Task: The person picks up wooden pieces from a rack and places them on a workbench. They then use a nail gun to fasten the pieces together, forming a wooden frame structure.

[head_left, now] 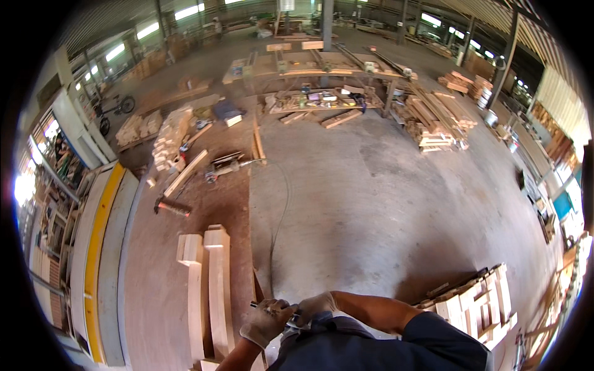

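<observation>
My gloved left hand and my gloved right hand are close together in front of my body at the lower edge. The left one's fingers are closed, and the short dark end of a small object sticks out of them; its kind is too small to tell. My right hand's fingers are curled in beside it, and what they hold, if anything, is hidden. Just left of my hands, two long pale wooden beams with thicker block ends lie side by side on the brown worktable.
Farther up the table lie a hammer, a loose wooden strip, a tool with a hose and stacked wood blocks. A yellow-striped machine borders the left. Wood piles stand at right and far right.
</observation>
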